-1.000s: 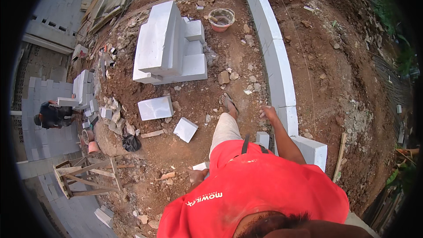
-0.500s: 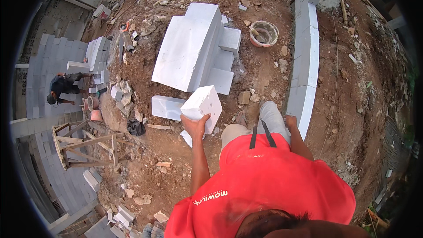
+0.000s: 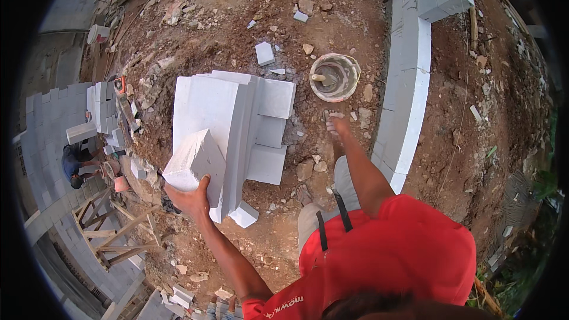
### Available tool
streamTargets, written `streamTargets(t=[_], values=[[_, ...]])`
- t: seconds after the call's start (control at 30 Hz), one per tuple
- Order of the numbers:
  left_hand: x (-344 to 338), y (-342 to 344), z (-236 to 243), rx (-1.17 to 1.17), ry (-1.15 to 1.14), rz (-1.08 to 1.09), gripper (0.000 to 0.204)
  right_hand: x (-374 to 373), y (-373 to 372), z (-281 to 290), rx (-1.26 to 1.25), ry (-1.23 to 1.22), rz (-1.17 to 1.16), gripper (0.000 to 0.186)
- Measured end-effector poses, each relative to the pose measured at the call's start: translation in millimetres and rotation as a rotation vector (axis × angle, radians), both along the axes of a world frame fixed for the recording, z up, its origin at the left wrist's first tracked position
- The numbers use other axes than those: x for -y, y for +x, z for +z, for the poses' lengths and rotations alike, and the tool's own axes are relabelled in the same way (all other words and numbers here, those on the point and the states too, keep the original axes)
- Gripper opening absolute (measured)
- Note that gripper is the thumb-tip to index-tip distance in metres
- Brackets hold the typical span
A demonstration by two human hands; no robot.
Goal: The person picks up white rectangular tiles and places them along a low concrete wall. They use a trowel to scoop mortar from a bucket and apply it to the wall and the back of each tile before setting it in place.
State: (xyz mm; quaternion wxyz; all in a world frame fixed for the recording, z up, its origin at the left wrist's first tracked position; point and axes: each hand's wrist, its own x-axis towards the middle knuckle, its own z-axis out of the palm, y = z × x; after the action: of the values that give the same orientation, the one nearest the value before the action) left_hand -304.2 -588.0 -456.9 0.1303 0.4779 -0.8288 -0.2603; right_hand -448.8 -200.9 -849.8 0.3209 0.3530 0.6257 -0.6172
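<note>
My left hand (image 3: 191, 200) grips a white lightweight block (image 3: 204, 163) by its near end, thumb on the side face. The block is tilted over the near end of a stack of white blocks (image 3: 204, 104); I cannot tell whether it touches the stack. My right hand (image 3: 336, 123) hangs low over the dirt just near the bucket, apart from it. Its fingers are curled in, and anything they hold is too small to make out. A round bucket (image 3: 353, 86) of grey mortar stands beyond that hand, with a tool's light handle (image 3: 318, 77) inside it.
A low wall of white blocks (image 3: 405, 95) runs along my right. Stones and block pieces (image 3: 265, 54) litter the brown soil. At the left are a wooden trestle (image 3: 112, 231), an orange-handled saw (image 3: 121, 86) and a bent-over person (image 3: 74, 166) beside more blocks.
My left hand has carried the block leftward, over the stack's near end. My right hand has left the low wall and moved forward and left, close to the bucket. My view has shifted forward.
</note>
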Motion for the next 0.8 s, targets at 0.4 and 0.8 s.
streamTargets(t=[0.4,0.8], values=[[30.6,-54.3,-21.7,0.113,0.024,0.103,0.107,59.6,-185.7,-140.7,0.321,0.006,0.158,0.07],[44.6,-71.9,-16.0,0.258,-0.142,0.002,0.102,1.7,-219.1,-191.2,0.184,0.073,-0.233,0.051]])
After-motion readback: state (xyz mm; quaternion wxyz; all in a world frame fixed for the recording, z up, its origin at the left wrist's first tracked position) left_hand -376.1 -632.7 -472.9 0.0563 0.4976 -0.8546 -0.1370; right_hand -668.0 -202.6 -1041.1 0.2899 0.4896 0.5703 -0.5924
